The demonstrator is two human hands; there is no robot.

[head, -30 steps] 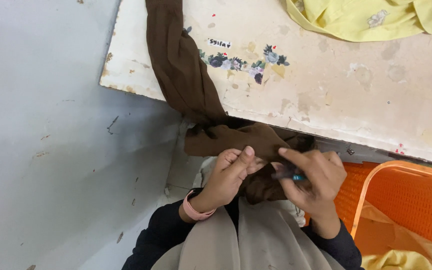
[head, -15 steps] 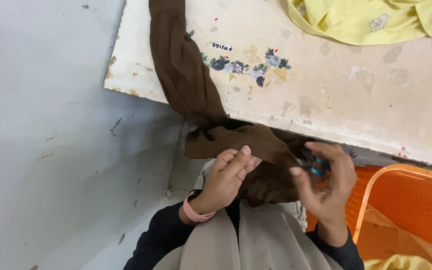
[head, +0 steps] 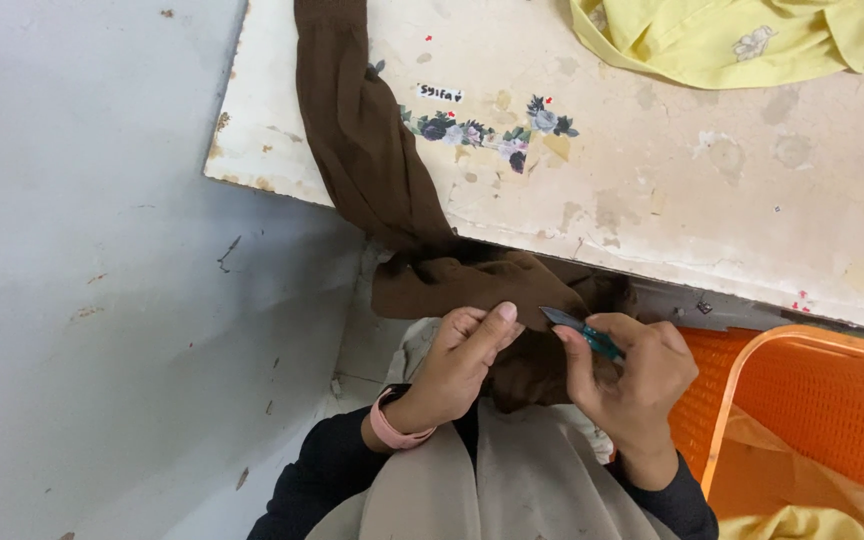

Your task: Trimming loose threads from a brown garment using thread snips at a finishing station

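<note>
While the brown cloth [head: 372,170] trails off the near edge of the bench [head: 712,200] and bunches in the person's lap, both hands work at the gathered part just below that edge; the left hand [head: 457,365] has its grip pressed together on a fold of the cloth, thumb and fingertips closed over the fabric, with a pink watch band [head: 392,430] around the wrist; the right hand [head: 627,375] has its grip pinching a small cutting tool [head: 582,330] with a teal handle and a dark pointed tip, the tip aimed toward the left hand's fingertips and lying just beside them over the cloth; whether the tip touches the fabric cannot be told; the upper length of the cloth lies flat on the bench, running up past a flower pattern [head: 492,130] printed on the worn cream surface and out of the top of the view; a yellow garment [head: 732,40] lies heaped at the far right of the bench, well apart from the hands; an orange basket [head: 812,400] stands to the person's right, near the right hand, below the bench edge, with pale yellow fabric inside it; the grey floor [head: 102,300] fills the left side; dark sleeves cover both forearms, and beige cloth covers the lap beneath the hands.
</note>
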